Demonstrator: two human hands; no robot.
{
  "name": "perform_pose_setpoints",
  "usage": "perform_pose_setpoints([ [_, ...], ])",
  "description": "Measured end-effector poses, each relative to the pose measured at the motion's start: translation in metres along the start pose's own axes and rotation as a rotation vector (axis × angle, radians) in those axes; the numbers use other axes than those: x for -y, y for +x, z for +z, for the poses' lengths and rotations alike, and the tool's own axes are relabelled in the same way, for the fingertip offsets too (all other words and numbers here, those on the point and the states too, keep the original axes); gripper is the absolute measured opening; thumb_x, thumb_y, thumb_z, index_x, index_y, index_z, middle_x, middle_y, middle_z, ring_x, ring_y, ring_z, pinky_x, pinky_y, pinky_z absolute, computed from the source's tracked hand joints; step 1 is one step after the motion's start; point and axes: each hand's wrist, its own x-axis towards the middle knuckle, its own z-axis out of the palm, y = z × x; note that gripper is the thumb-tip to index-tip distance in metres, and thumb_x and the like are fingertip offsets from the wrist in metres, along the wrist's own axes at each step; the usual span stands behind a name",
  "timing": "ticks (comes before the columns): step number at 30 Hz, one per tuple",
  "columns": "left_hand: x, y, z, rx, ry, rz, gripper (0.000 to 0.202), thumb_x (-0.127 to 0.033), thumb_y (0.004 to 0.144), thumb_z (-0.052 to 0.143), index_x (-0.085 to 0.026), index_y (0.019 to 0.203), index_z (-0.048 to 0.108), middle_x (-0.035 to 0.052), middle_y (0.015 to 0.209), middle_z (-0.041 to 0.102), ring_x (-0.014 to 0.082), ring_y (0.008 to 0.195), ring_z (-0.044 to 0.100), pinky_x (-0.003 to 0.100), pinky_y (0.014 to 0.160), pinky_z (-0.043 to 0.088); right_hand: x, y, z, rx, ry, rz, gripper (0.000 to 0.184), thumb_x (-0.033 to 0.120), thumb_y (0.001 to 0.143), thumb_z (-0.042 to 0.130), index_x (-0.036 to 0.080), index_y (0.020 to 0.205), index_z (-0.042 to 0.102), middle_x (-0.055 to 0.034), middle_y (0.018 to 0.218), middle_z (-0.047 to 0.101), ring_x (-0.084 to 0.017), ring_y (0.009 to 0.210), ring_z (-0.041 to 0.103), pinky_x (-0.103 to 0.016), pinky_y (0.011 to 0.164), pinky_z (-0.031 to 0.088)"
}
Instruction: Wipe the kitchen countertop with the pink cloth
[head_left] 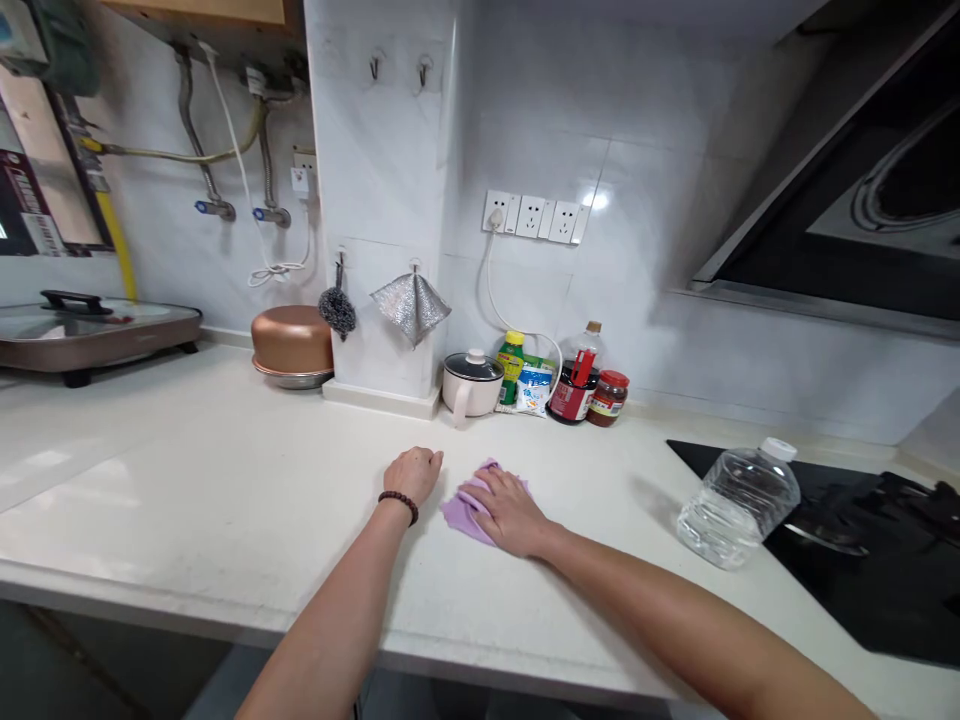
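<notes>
Under my right hand (511,512) lies a crumpled purple cloth (466,517), pressed against the white countertop (300,500). The fingers of that hand spread over the cloth and grip it. Just to the left, my left hand (413,474) rests on the counter in a loose fist, and no object shows in it. A beaded bracelet (401,502) circles the left wrist. Behind the hands stands a small light-coloured pot (471,385) with a glass lid.
A clear plastic jug (731,505) stands right, beside the black stove (885,560). Along the wall are a yellow-capped bottle (510,370), a white packet (534,388), a dark jar (571,395) and a red-lidded jar (608,398). Copper-coloured cookware (292,340) and an electric pan (97,335) sit left.
</notes>
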Motion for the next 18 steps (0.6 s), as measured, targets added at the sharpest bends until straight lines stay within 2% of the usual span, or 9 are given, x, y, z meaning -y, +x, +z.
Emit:
perform_pose_setpoints([
  [5,0.002,0.0,0.0,-0.005,-0.029,-0.018,0.047,-0.042,0.103,0.039,-0.023,0.083,0.078,0.0112,0.101,0.08,0.0269,0.1,0.074,0.032,0.079,0.051,0.0,-0.093,-0.013,0.032,0.022,-0.036,0.052,0.055,0.106,0.036,0.043,0.156,0.042,-0.0043,0.163,0.037,-0.031,0.152,0.027,-0.06,0.123,0.026],
  [7,0.001,-0.001,-0.001,-0.011,-0.047,-0.017,0.048,-0.042,0.103,0.039,-0.023,0.082,0.077,0.0112,0.1,0.08,0.0271,0.1,0.074,0.032,0.078,0.05,-0.002,-0.119,-0.016,0.054,0.026,-0.036,0.052,0.056,0.106,0.036,0.046,0.157,0.039,-0.0028,0.165,0.035,-0.031,0.153,0.027,-0.061,0.123,0.026],
  [9,-0.001,-0.001,-0.003,-0.022,-0.057,-0.013,0.048,-0.042,0.103,0.039,-0.023,0.081,0.077,0.0112,0.1,0.08,0.0272,0.1,0.074,0.032,0.078,0.05,-0.003,-0.133,-0.017,0.063,0.024,-0.035,0.052,0.056,0.106,0.036,0.047,0.157,0.038,-0.0026,0.165,0.034,-0.031,0.153,0.027,-0.061,0.124,0.025],
  [11,-0.004,-0.002,-0.005,-0.036,-0.061,-0.004,0.048,-0.042,0.103,0.039,-0.023,0.081,0.077,0.0108,0.1,0.08,0.027,0.099,0.074,0.032,0.078,0.049,-0.003,-0.133,-0.016,0.063,0.021,-0.046,0.052,0.055,0.106,0.037,0.045,0.158,0.038,-0.0034,0.166,0.034,-0.031,0.153,0.026,-0.061,0.124,0.026],
  [13,-0.007,-0.004,-0.008,-0.054,-0.063,0.006,0.048,-0.043,0.104,0.039,-0.023,0.081,0.077,0.01,0.099,0.08,0.0263,0.098,0.074,0.032,0.078,0.049,-0.001,-0.12,-0.015,0.059,0.018,-0.066,0.053,0.055,0.106,0.037,0.043,0.157,0.039,-0.0045,0.165,0.034,-0.031,0.153,0.025,-0.06,0.124,0.026],
  [15,-0.008,-0.004,-0.01,-0.078,-0.067,0.009,0.05,-0.044,0.104,0.037,-0.024,0.082,0.077,0.0095,0.098,0.08,0.0258,0.098,0.074,0.031,0.078,0.048,0.002,-0.096,-0.012,0.05,0.016,-0.085,0.053,0.054,0.106,0.038,0.041,0.157,0.041,-0.0056,0.164,0.036,-0.031,0.153,0.025,-0.06,0.123,0.026],
  [18,-0.009,-0.005,-0.012,-0.121,-0.07,0.009,0.052,-0.045,0.105,0.035,-0.024,0.084,0.077,0.0096,0.097,0.08,0.0262,0.097,0.074,0.032,0.078,0.048,0.006,-0.046,-0.004,0.026,0.013,-0.099,0.052,0.052,0.106,0.039,0.038,0.156,0.044,-0.0069,0.162,0.037,-0.032,0.151,0.026,-0.06,0.123,0.026],
])
